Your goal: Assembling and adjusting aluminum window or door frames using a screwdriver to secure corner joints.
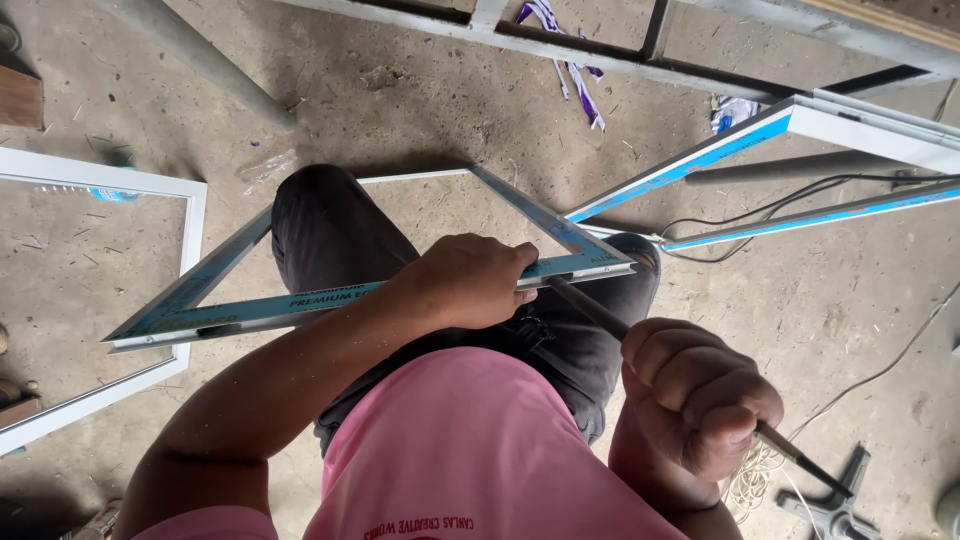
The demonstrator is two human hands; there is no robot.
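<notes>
Head view: left hand [470,282] clasps the aluminium frame [330,298] (film-covered); right hand [700,395] fists a thin rod [590,305].

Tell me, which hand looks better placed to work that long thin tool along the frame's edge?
The right hand, probably. It is already closed around the thin rod-like tool, whose far end reaches the frame beside the left hand. The left hand's fingers are busy gripping the frame's near rail across the lap.
</notes>
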